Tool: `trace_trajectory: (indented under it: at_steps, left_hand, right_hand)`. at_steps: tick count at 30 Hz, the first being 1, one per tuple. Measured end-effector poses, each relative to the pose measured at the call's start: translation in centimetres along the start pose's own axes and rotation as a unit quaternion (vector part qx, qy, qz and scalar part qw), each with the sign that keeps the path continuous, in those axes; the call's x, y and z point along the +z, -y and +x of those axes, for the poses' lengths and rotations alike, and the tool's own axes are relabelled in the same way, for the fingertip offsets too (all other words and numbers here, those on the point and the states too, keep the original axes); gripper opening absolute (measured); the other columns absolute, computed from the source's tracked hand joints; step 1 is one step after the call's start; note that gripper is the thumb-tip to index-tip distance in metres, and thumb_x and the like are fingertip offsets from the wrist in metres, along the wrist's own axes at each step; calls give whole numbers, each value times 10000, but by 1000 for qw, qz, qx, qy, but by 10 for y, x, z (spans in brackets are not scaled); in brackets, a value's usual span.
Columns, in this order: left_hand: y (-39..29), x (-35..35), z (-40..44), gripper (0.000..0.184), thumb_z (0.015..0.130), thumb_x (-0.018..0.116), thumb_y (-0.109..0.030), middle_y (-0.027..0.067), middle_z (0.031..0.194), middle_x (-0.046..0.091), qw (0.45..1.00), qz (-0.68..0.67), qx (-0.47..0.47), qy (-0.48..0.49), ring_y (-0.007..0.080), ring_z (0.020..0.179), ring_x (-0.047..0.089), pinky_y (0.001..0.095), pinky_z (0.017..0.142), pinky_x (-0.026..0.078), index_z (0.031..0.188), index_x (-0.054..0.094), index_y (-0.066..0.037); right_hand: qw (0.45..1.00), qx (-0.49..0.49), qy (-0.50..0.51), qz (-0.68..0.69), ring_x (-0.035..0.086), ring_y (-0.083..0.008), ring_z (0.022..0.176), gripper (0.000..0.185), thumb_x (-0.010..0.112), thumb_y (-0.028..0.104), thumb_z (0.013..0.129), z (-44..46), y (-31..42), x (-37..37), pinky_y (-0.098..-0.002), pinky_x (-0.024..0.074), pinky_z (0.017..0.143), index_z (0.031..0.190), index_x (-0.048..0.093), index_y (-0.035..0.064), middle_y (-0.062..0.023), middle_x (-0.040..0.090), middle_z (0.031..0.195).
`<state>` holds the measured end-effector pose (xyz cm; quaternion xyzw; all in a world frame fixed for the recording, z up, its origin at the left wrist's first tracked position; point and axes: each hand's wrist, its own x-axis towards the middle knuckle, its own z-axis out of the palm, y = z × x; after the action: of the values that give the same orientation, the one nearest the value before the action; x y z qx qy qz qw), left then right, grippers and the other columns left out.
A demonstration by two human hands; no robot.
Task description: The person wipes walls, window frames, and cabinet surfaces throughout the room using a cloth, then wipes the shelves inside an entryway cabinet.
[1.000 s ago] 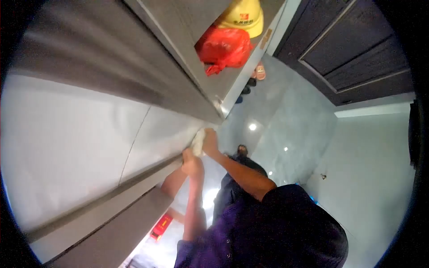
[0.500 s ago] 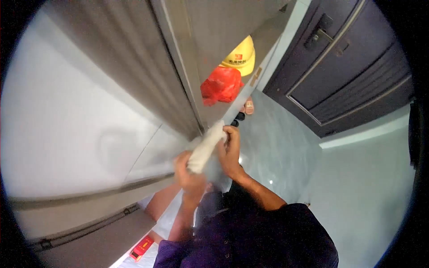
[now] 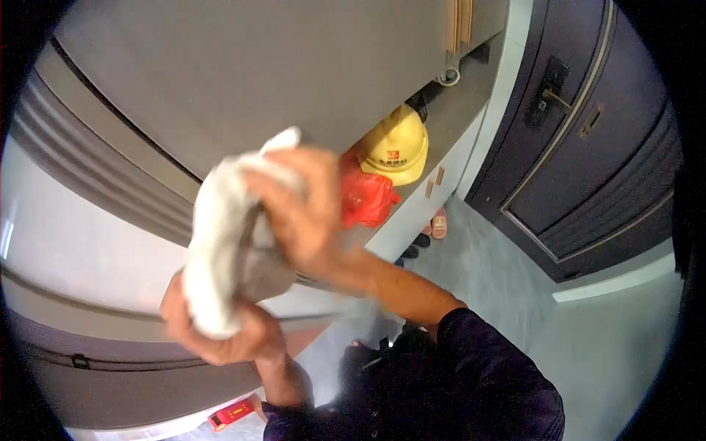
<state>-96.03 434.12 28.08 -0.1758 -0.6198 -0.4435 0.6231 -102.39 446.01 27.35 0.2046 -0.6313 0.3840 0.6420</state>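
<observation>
A white cloth (image 3: 217, 242), bunched and folded, is held up between my two hands in front of the grey-brown cabinet front. My left hand (image 3: 228, 331) grips its lower end, fingers wrapped round it. At the upper end, my right hand (image 3: 305, 206) has its fingers curled on the cloth and is blurred by motion. Just right of my right hand, a red plastic bag (image 3: 366, 200) lies in the open cabinet niche, with a yellow hard hat (image 3: 397, 145) beside it.
A roll of tape (image 3: 448, 76) sits farther along the niche. Pink slippers (image 3: 439, 223) and dark shoes (image 3: 416, 247) stand on the floor below. A dark door (image 3: 588, 147) is at the right. A red box (image 3: 231, 415) lies at the bottom left.
Both hands have lifted the cloth up and left, nearer the camera. The cloth is now more bunched up. The view has shifted, showing more of the cabinet front and the niche.
</observation>
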Motion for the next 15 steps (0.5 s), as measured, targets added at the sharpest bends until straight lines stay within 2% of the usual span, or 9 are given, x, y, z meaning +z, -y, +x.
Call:
trace_trajectory:
  at_steps: [1, 3, 4, 5, 8, 10, 11, 13, 15]
  left_hand:
    - [-6, 10, 5, 404, 747, 652, 23, 168, 1068, 626, 996, 20, 21, 87, 301, 968, 597, 421, 887, 481, 1143, 570, 22]
    - [-7, 44, 12, 435, 674, 649, 54, 170, 1042, 663, 978, 57, 87, 179, 350, 973, 603, 426, 886, 483, 1109, 629, 29]
    - [-1, 67, 5, 428, 662, 662, 68, 169, 1022, 670, 985, 34, 86, 148, 357, 965, 606, 435, 865, 494, 1088, 640, 39]
    - [-6, 89, 4, 438, 670, 684, 58, 162, 1029, 659, 983, 57, 88, 150, 356, 923, 633, 429, 796, 538, 1103, 642, 3]
    - [-24, 117, -3, 410, 717, 687, 113, 143, 1031, 645, 975, 32, 21, 220, 324, 949, 646, 396, 818, 529, 1096, 634, -34]
    - [-20, 127, -7, 423, 727, 679, 121, 140, 1029, 636, 968, 21, -13, 248, 325, 958, 649, 391, 800, 538, 1107, 636, -59]
    - [-16, 125, -9, 388, 737, 684, 104, 143, 1022, 638, 972, 9, -12, 236, 321, 944, 647, 382, 804, 532, 1095, 636, -38]
    - [-18, 106, 1, 329, 761, 672, 75, 156, 1013, 641, 978, -41, -29, 201, 318, 924, 639, 376, 810, 518, 1077, 636, -6]
    - [-17, 89, 9, 255, 792, 615, 60, 160, 995, 633, 990, 12, -36, 138, 292, 921, 612, 376, 859, 490, 1045, 617, 23]
  right_hand:
    - [999, 10, -24, -24, 544, -328, 1033, 404, 645, -78, 742, 8, -18, -2, -404, 476, 891, 1130, 658, 32, -155, 530, 1152]
    - [995, 75, -50, -45, 520, -340, 1078, 357, 598, -65, 802, 17, -40, -17, -404, 453, 936, 1148, 637, 12, -173, 503, 1195]
    - [993, 96, -52, -50, 504, -335, 1105, 346, 582, -46, 830, 15, -51, -26, -401, 432, 961, 1171, 618, 5, -174, 493, 1205]
    - [990, 113, -57, -63, 487, -331, 1132, 338, 565, -27, 859, 18, -66, -33, -398, 411, 986, 1194, 599, -2, -176, 484, 1214]
    - [978, 151, -124, -71, 477, -341, 1141, 379, 547, -48, 867, 10, -86, -41, -442, 384, 995, 1242, 566, 5, -195, 473, 1234]
    - [969, 202, -112, -88, 450, -312, 1191, 413, 528, -6, 880, 3, -89, -43, -415, 356, 1041, 1293, 511, -9, -175, 442, 1264]
    - [964, 227, -106, -93, 437, -297, 1216, 434, 518, 15, 887, 1, -85, -41, -401, 341, 1063, 1318, 484, -16, -165, 426, 1278]
    - [979, 187, -43, -65, 378, -341, 1294, 510, 544, 50, 882, -6, -67, -35, -428, 319, 1095, 1373, 437, -40, -210, 358, 1384]
    - [986, 136, 28, -90, 347, -377, 1326, 548, 565, 66, 874, -11, -62, -25, -462, 306, 1108, 1394, 427, -43, -241, 325, 1433]
